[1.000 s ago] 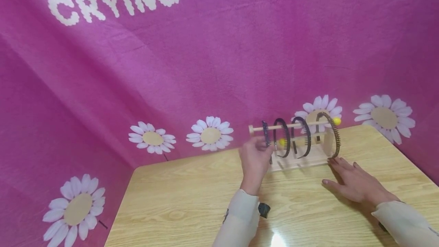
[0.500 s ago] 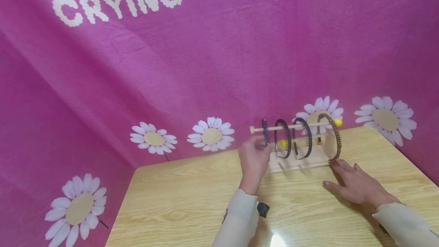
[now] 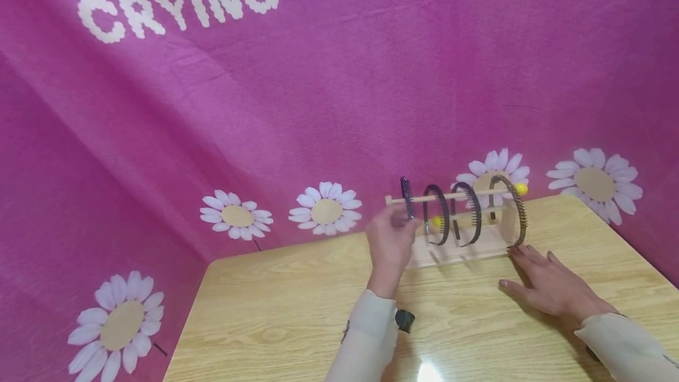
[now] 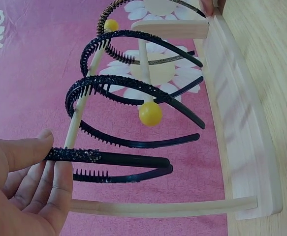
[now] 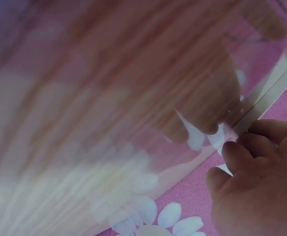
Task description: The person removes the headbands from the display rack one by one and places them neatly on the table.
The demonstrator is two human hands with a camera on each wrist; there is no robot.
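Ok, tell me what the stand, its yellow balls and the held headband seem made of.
Stand: probably bare wood, pale and matte, with faint grain.
Yellow balls: smooth, glossy; plastic or painted wood, can't tell which.
Held headband: likely black plastic, its teeth looking moulded and its ends smooth; the bumpy, sparkling covering may be beads or glitter.

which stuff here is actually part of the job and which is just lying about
Part of the job, it seems:
- headband pinched in the left hand
- wooden rack, right hand by its end
- three other headbands hanging on the rack

Just surroundings; nothing loose stands out:
- pink backdrop with flowers and lettering
- table under the rack
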